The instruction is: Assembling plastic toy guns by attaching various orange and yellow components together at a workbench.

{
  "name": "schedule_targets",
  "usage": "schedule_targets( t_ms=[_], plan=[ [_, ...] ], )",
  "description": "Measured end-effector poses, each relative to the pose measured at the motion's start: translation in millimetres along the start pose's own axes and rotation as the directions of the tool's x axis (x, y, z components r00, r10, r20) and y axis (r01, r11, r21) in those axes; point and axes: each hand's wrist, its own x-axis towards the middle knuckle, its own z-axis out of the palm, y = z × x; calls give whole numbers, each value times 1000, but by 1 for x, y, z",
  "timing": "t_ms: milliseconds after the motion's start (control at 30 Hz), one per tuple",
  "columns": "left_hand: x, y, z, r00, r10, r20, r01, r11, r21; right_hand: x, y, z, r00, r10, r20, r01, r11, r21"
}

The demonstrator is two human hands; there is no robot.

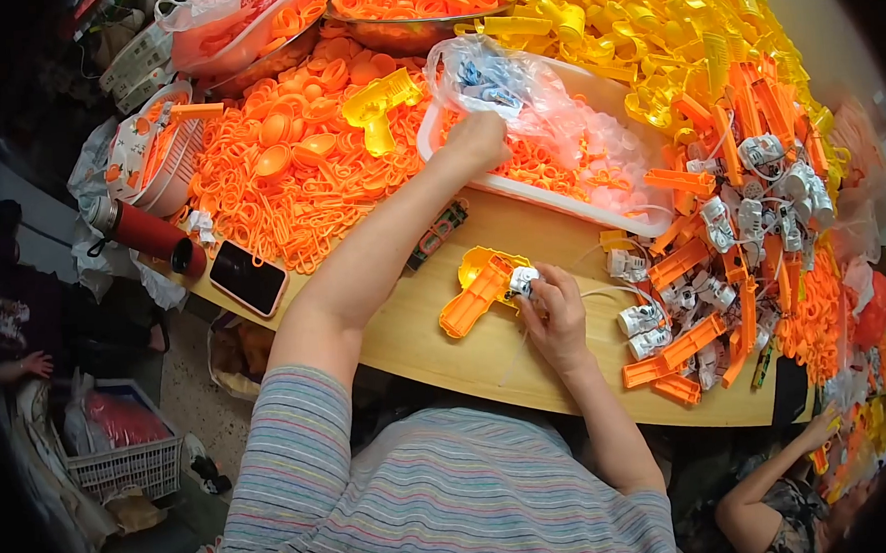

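My left hand (481, 140) is curled at the near edge of a white tray (559, 191), against a clear plastic bag (493, 79) with blue contents. Its fingertips are turned away from view, so what they hold does not show. On the wooden table, my right hand (558, 323) pinches a small white mechanism (523, 280) between thumb and fingers. That mechanism adjoins an orange plastic piece (479, 297) lying in a yellow toy-gun half shell (470, 265). A thin white tube (612, 290) runs from near my right hand toward the pile on the right.
Right of my hand are heaped orange pieces with white mechanisms (721, 237). Small orange parts (296, 154) and a yellow toy gun (379, 110) lie left; yellow parts (630, 16) rise behind. A phone (249, 278) and red flask (150, 235) sit left. Another person's arm (774, 479) shows lower right.
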Motion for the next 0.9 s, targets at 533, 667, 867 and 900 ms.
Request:
schedule_targets(
  t_ms=[533,667,867,900],
  plan=[
    [-97,8,-44,998,-67,13,35,330,-943,-5,-3,2,1000,9,-29,-9,1000,14],
    [-134,12,-31,993,-27,112,113,411,-905,-4,1,2,999,4,-42,-4,1000,3],
    [-190,29,-3,874,419,-247,-484,803,-347,-5,4,3,999,30,-13,-30,1000,-4],
    [-196,29,-1,875,419,-243,-482,803,-351,-5,4,4,999,24,-29,-24,1000,-9]
  ],
)
